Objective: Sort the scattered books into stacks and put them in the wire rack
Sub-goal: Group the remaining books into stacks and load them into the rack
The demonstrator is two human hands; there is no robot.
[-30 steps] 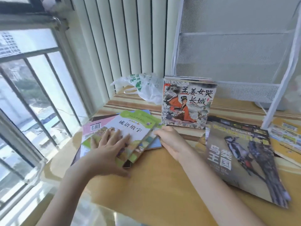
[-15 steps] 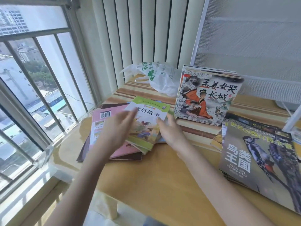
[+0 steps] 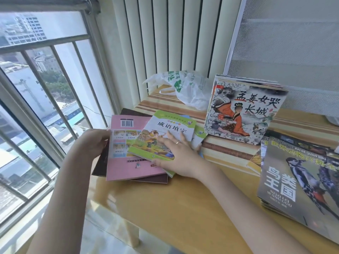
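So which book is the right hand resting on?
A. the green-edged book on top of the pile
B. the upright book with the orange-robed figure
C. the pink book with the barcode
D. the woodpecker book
A: the right hand lies flat on the green-edged book, which sits on top of the pink book.

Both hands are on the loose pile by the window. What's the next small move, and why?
Probably square the pile: left hand grips the pink book at its edge while right hand lies flat on the green book, which sits skewed across it, so nudge the edges flush before lifting.
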